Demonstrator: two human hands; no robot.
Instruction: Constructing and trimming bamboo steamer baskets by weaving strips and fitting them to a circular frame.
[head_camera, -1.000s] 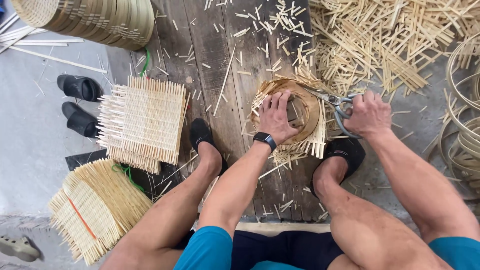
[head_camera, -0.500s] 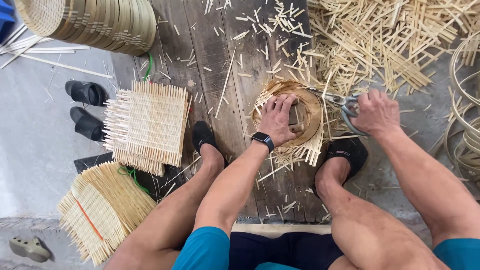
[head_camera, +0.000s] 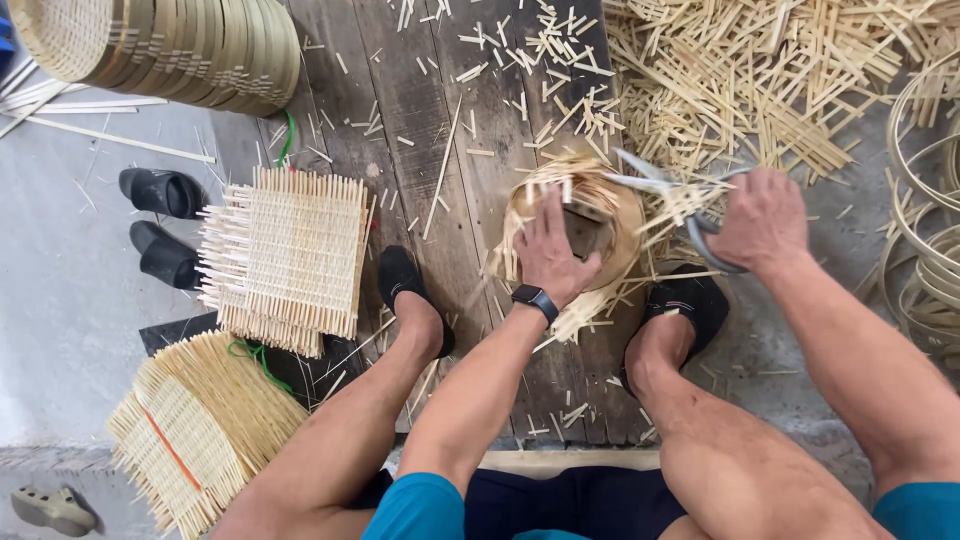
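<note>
A round woven bamboo basket (head_camera: 612, 200) with loose strip ends sticking out rests on the dark wooden boards between my feet. My left hand (head_camera: 553, 250), with a black watch on its wrist, lies flat over the basket's middle and presses it down. My right hand (head_camera: 762, 220) grips the handles of metal shears (head_camera: 655, 184), whose blades point left across the basket's upper right rim among the protruding strips.
Square woven bamboo mats (head_camera: 285, 260) lie stacked at my left, a second pile (head_camera: 195, 425) nearer. Stacked round baskets (head_camera: 170, 45) sit top left, black sandals (head_camera: 160, 220) beside them. Cut bamboo strips (head_camera: 760, 80) litter the top right; coiled bamboo hoops (head_camera: 925, 230) lie at right.
My left hand has shifted on the basket, which has turned slightly under it. The shears have stayed at the basket's right rim.
</note>
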